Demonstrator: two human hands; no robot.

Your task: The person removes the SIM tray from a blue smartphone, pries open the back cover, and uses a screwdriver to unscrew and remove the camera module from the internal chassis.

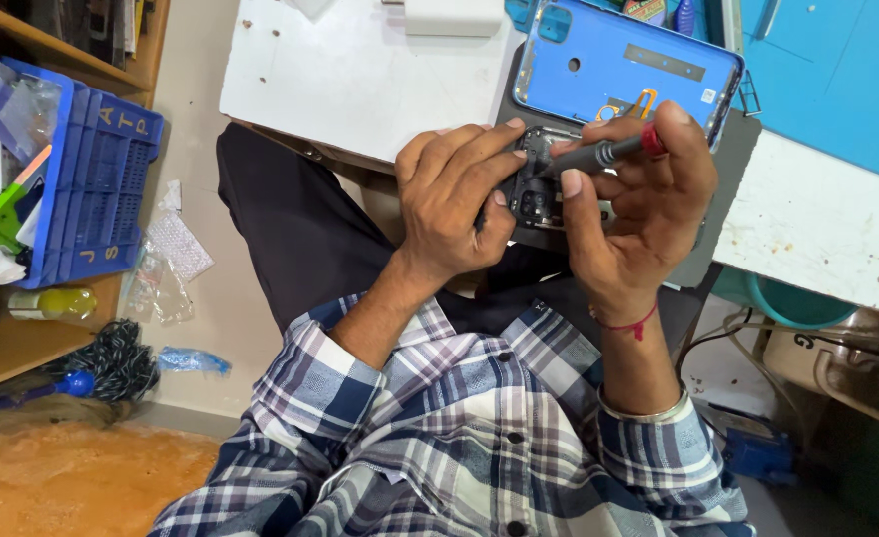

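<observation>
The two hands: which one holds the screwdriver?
The right hand, wearing a red thread at the wrist, holds the dark screwdriver. The left hand steadies the opened phone.

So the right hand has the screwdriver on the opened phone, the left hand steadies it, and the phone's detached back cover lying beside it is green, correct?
Not quite: the back cover is blue, as the head view shows. The rest holds: the right hand holds the screwdriver on the opened phone, and the left hand steadies it.

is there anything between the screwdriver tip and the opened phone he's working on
Nothing visible does. The right hand holds the screwdriver with its tip down on the opened phone. The left hand grips the phone from the side, beside the tip, not across it.
</observation>
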